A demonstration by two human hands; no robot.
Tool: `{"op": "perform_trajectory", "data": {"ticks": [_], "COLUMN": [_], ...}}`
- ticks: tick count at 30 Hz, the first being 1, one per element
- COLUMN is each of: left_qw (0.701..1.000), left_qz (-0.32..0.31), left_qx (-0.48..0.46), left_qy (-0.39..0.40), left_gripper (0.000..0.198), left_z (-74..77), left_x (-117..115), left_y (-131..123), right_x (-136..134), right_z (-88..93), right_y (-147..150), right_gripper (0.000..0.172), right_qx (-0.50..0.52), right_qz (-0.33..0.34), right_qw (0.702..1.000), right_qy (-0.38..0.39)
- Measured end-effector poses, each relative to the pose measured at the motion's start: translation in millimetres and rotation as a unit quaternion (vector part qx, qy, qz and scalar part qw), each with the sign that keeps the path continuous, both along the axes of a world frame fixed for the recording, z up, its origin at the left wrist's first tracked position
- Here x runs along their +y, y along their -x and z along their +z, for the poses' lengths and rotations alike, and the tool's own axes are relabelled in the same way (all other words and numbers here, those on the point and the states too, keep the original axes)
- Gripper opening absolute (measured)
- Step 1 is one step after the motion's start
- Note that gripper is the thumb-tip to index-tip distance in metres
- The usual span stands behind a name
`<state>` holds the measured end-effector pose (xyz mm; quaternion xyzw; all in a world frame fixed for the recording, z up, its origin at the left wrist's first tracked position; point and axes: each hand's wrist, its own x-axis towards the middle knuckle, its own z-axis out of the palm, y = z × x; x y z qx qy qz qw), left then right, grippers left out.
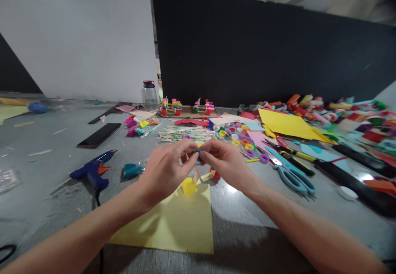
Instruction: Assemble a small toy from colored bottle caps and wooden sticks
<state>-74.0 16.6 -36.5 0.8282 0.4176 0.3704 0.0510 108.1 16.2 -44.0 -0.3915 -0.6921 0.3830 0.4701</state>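
Note:
My left hand (163,166) and my right hand (227,160) meet in front of me, each with thumb and fingers pinched together. Between the fingertips is a small teal piece (198,152), mostly covered, and its kind cannot be made out. Below the hands, a yellow block-like piece (188,186) and part of a small stick-built model (210,176) with a red wheel stand by the far edge of a yellow paper sheet (185,224). Left of my left hand lies a teal lump in wrapping (132,170).
A blue glue gun (93,170) and a black phone (99,135) lie left. Scissors (295,179), pliers and bottle caps (249,146) spread right. Wooden sticks (185,133) lie ahead; two small wheeled models (170,108) and a bottle (150,92) stand at the back.

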Motion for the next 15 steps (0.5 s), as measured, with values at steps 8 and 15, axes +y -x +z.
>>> {"op": "perform_trajectory", "data": {"ticks": [8,15], "left_qw": [0.993,0.997], "left_qz": [-0.062,-0.036], "left_qx": [-0.08,-0.048], "left_qy": [0.057,0.041], "left_gripper": [0.012,0.009], "left_z": [-7.8,-5.1], "left_x": [7.3,4.6], "left_y": [-0.1,0.3], "right_x": [8.4,2.7], "right_z": [-9.6,-7.8], "right_y": [0.5,0.4], "right_gripper": [0.018,0.013], "right_qx": [0.016,-0.087], "right_qz": [-0.02,-0.063], "right_qw": [1.0,0.99], "right_qy": [-0.019,-0.089]}}
